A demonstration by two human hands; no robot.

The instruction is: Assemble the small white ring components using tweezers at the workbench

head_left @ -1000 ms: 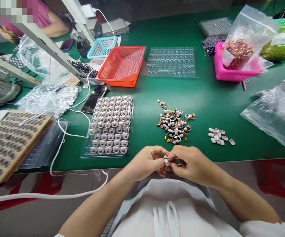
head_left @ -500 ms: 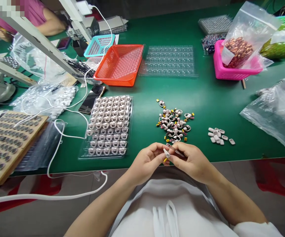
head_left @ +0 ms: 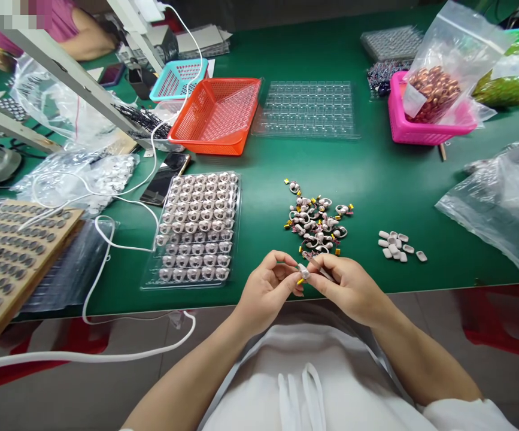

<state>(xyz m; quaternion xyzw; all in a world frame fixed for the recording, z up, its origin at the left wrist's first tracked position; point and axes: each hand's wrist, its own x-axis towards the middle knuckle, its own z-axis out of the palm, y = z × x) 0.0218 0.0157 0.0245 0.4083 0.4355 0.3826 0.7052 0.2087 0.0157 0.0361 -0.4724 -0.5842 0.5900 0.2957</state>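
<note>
In front of my body, at the table's near edge, my left hand (head_left: 268, 290) pinches a small pale grey plastic piece (head_left: 303, 272) with a yellow tab at its lower end. My right hand (head_left: 349, 290) has thumb and index finger closed on the other side of the same piece. A thin dark strip, perhaps a tool, runs along the right fingers; its kind cannot be made out. Just beyond my fingertips lies a pile of small grey ring-shaped parts (head_left: 317, 226) with yellow tabs and pinkish bits. Loose pale oblong caps (head_left: 394, 244) lie right of it.
On the left stands a clear tray (head_left: 236, 233) with rows of grey parts, near a phone (head_left: 163, 182) and white cable (head_left: 151, 134). Behind are an orange basket (head_left: 223, 146), a clear tray (head_left: 308, 114) and a pink basket (head_left: 430, 134). A co-worker's arm (head_left: 91, 39) shows far left.
The grey piece has tilted between my fingers, and my left fingers have shifted slightly upward around it. The pile, caps and trays look unchanged; the view has moved a little.
</note>
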